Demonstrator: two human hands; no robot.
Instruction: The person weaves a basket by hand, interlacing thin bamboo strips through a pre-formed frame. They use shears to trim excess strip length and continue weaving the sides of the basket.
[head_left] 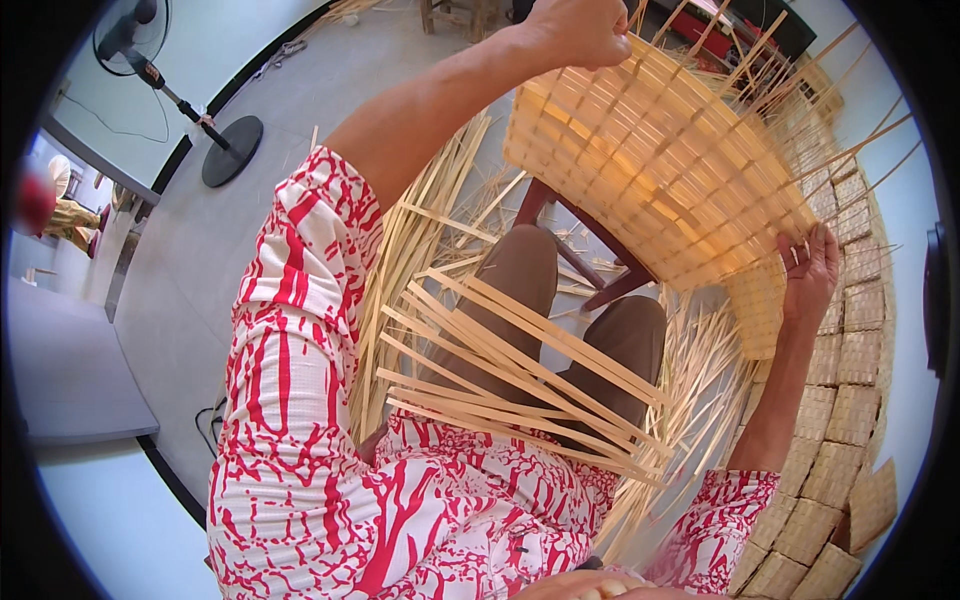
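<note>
A half-woven bamboo basket [650, 165], yellowish with a grid of darker strips, is held up in front of me. Loose strip ends stick out along its far and right sides. At its far edge my left hand [583, 30] is closed in a fist on the rim. My right hand [808, 268] pinches the right lower corner between thumb and fingers. Below the basket stands a dark red stool [625, 275], partly hidden. Several flat bamboo strips [540, 370] lie across my lap, touched by neither hand.
Long bamboo strips [425, 250] cover the floor left of my legs, and more strips [700, 370] lie on the right. Stacked woven pieces [840, 400] line the right wall. A pedestal fan [232, 150] stands at far left. Another person [75, 215] shows through a doorway.
</note>
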